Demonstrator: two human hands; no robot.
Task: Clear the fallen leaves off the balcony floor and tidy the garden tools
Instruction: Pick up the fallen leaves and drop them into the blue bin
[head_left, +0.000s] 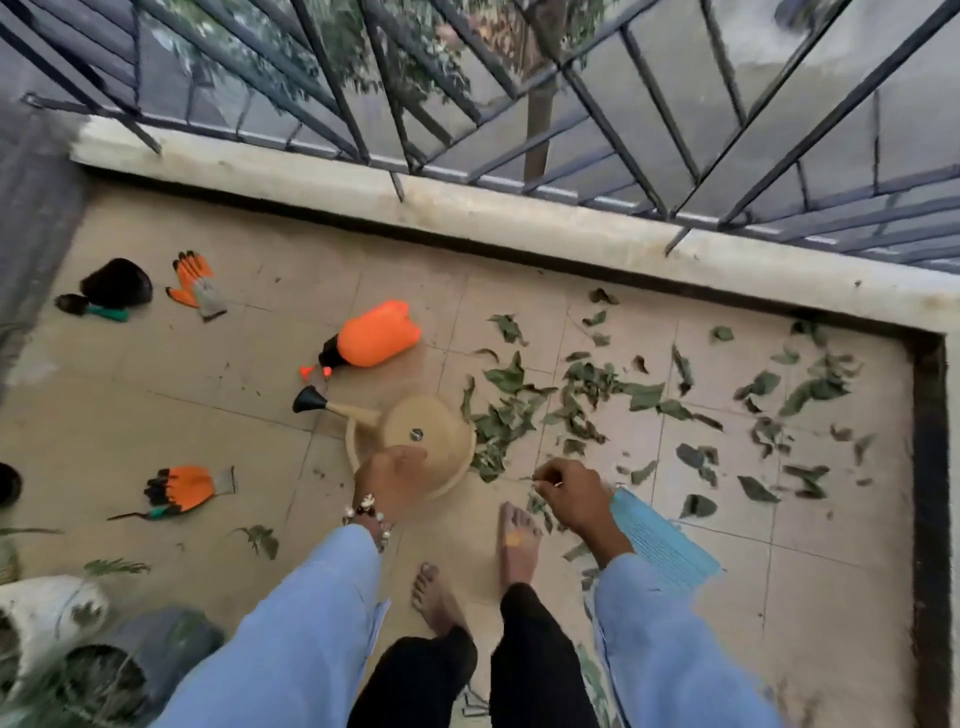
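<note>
Beige tiled balcony floor (182, 374) edged by pale concrete kerb (467, 208) and dark metal railing (571, 78), green fallen leaves (587, 395) scattered right, left hand (389, 475) gripping tan plastic watering can (426, 436), right hand (569, 493) curled, pinching something small, orange spray bottle (374, 335) lying nearby, orange-grey gloves (197, 283) left.

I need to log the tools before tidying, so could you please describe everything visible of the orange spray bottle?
The orange spray bottle lies on its side on the tiled balcony floor, apart from the leaves. Its body looks like glossy orange plastic; a black pump head with small orange tips points toward the beige watering can. Neither hand touches it.
</note>
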